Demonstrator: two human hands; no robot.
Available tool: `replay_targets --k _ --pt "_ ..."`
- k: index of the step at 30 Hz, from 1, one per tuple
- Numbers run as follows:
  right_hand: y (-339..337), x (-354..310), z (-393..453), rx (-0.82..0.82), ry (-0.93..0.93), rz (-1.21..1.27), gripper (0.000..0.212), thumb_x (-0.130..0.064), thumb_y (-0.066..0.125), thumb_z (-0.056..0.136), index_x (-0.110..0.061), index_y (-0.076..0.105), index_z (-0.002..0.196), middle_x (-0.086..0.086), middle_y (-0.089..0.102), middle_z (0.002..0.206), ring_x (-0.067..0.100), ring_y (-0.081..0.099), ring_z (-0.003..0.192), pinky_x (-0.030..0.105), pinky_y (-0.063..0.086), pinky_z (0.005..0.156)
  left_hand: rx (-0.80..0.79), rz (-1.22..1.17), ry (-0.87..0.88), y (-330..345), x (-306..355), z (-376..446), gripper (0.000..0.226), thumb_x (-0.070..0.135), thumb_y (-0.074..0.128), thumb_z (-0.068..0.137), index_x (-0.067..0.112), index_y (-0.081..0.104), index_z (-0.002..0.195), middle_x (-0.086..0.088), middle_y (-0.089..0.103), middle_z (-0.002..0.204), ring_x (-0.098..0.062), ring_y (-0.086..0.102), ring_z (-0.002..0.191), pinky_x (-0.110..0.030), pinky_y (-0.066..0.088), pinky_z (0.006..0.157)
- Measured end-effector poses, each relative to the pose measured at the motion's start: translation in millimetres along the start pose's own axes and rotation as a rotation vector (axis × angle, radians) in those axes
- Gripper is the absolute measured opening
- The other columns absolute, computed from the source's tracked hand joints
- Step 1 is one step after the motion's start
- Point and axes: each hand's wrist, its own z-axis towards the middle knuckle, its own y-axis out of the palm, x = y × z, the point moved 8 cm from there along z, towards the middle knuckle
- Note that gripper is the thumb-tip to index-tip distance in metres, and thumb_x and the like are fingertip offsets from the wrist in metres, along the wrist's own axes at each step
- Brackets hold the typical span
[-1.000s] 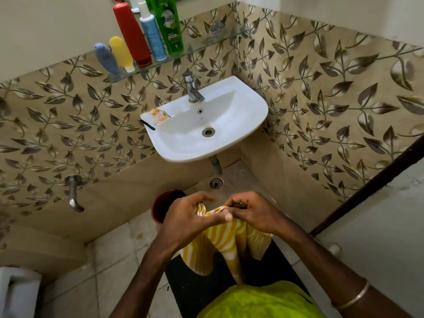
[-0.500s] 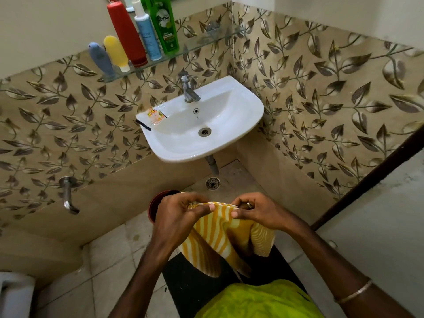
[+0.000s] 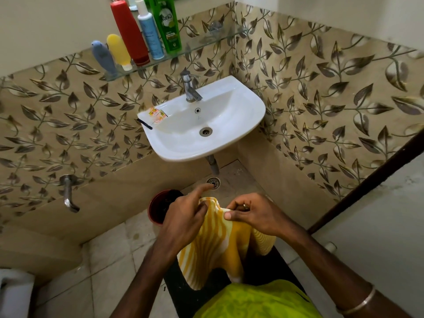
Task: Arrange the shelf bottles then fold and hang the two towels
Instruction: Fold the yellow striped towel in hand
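My left hand (image 3: 183, 216) has slid apart from my right hand (image 3: 254, 214) along the yellow striped towel (image 3: 215, 244), index finger now lifted, both still pinching its top edge below the sink (image 3: 243, 125).

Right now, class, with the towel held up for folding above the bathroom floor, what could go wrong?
1. The yellow-and-white striped towel hangs from finger pinches only; the left hand has its index finger lifted, so that grip may slip.
2. If the right hand lets go, the towel could drop onto the floor or into the dark red bucket.
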Motion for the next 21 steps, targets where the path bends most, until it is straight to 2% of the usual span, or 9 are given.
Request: replay_targets --k 3,5,6,8,10,11,14,17,21 --pt "2.6 -6.8 1.1 -0.009 -0.023 -0.023 0.011 -0.027 0.079 0.086 -0.02 0.079 0.095 -0.007 0.077 0.087 0.003 0.07 0.081 0.018 0.053 0.071 -0.139 -0.017 0.057 11.8 9.2 -0.4 0.046 0.052 0.053 0.096 0.052 0.044 0.141 0.015 0.064 0.106 -0.001 0.06 0.1 -0.034 0.052 0.087" --pt "-0.2 -8.3 2.9 0.008 -0.035 -0.043 0.011 -0.029 0.078 0.086 -0.022 0.079 0.094 -0.007 0.076 0.087 0.004 0.07 0.081 0.022 0.054 0.071 -0.205 -0.091 0.064 15.6 11.2 -1.1 0.065 0.078 0.055 0.076 0.054 0.049 0.136 0.02 0.063 0.113 0.002 0.058 0.106 -0.029 0.052 0.088" --pt "-2.9 -7.3 3.8 0.022 -0.035 -0.041 0.009 -0.03 0.079 0.086 -0.024 0.079 0.094 -0.008 0.076 0.086 0.004 0.07 0.081 0.025 0.055 0.072 -0.211 -0.095 0.071 15.7 11.1 -0.7 0.07 0.084 0.056 0.066 0.054 0.055 0.129 0.021 0.064 0.114 0.004 0.058 0.106 -0.028 0.052 0.087" --pt "-9.1 -5.3 4.1 0.04 -0.028 -0.025 0.009 -0.029 0.079 0.086 -0.025 0.079 0.093 -0.009 0.076 0.085 0.003 0.07 0.079 0.024 0.053 0.07 -0.149 -0.06 0.112 12.7 11.3 1.6 0.047 0.081 0.063 0.065 0.055 0.066 0.104 0.023 0.069 0.099 0.009 0.059 0.092 -0.025 0.052 0.075" --pt "-10.6 -5.0 3.8 0.018 -0.025 -0.019 0.01 -0.029 0.079 0.086 -0.023 0.079 0.094 -0.008 0.075 0.085 0.003 0.069 0.079 0.024 0.052 0.069 -0.055 -0.031 0.135 7.3 12.3 4.1 0.015 0.065 0.069 0.075 0.054 0.06 0.075 0.023 0.063 0.075 0.006 0.058 0.079 -0.023 0.044 0.061" --pt "-11.0 -5.0 3.5 0.004 -0.026 -0.019 0.011 -0.03 0.078 0.086 -0.022 0.078 0.095 -0.007 0.075 0.087 0.005 0.068 0.08 0.025 0.053 0.07 -0.021 -0.041 0.144 5.8 13.9 4.2 0.017 0.061 0.071 0.077 0.053 0.057 0.07 0.022 0.06 0.07 0.003 0.058 0.077 -0.023 0.042 0.059" --pt "-11.6 0.1 2.8 -0.057 0.0 -0.012 0.015 -0.034 0.077 0.087 -0.025 0.077 0.099 -0.006 0.074 0.09 0.006 0.067 0.082 0.029 0.053 0.073 0.01 -0.107 0.141 6.3 19.8 1.1 0.016 0.065 0.066 0.075 0.05 0.061 0.071 0.021 0.063 0.071 0.0 0.06 0.076 -0.029 0.05 0.06" --pt "-15.1 9.6 -0.4 -0.122 0.071 -0.014 0.018 -0.037 0.077 0.087 -0.028 0.076 0.102 -0.01 0.073 0.092 0.002 0.067 0.085 0.026 0.052 0.074 0.04 -0.177 0.102 4.7 14.5 -1.4 0.008 0.054 0.069 0.076 0.048 0.065 0.073 0.02 0.066 0.076 -0.001 0.062 0.079 -0.034 0.053 0.066" --pt "-21.4 19.4 -5.0 -0.139 0.095 0.0 0.023 -0.038 0.078 0.085 -0.023 0.076 0.103 -0.003 0.076 0.1 0.012 0.072 0.093 0.04 0.06 0.083 0.056 -0.224 0.046 -0.3 2.3 -1.7 0.007 0.046 0.073 0.078 0.041 0.07 0.079 0.022 0.067 0.081 -0.001 0.062 0.082 -0.034 0.053 0.07"
